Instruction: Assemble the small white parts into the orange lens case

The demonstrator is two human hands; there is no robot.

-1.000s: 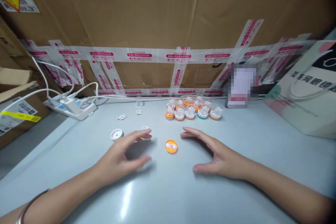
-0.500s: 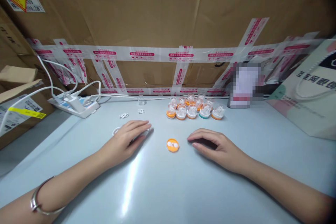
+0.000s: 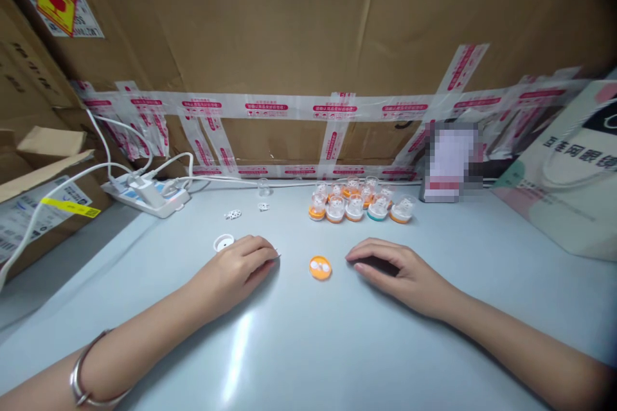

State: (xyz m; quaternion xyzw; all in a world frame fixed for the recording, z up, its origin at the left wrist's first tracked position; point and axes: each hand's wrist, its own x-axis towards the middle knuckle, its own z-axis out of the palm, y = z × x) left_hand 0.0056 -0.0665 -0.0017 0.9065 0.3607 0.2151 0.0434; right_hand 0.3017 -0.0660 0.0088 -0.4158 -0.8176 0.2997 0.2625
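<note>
My left hand [image 3: 245,264] is closed, thumb and fingers together, with the tip of a small thin piece [image 3: 278,256] showing at the fingertips; the rest of it is hidden. Just behind that hand lies a white ring-shaped part [image 3: 223,243], partly covered by it. An orange disc [image 3: 321,268] with white round pieces on it lies flat between my hands. My right hand [image 3: 385,270] rests on the table right of the disc, fingers bent and apart from the thumb, holding nothing. Farther back lie two small spotted white pieces [image 3: 234,214] and a clear cup [image 3: 263,187].
Several small clear-domed toys [image 3: 354,207] with orange, white or teal bases stand grouped at the back. A white power strip [image 3: 154,196] with cables sits at the left, a phone-like device [image 3: 450,164] at the back right, a paper bag [image 3: 569,186] at the right. Cardboard boxes [image 3: 289,26] wall the back.
My left hand has drawn nearer to me, its fingers now closed on a small thin piece, and more of the white ring shows. The right hand stays put; the view has shifted slightly.
</note>
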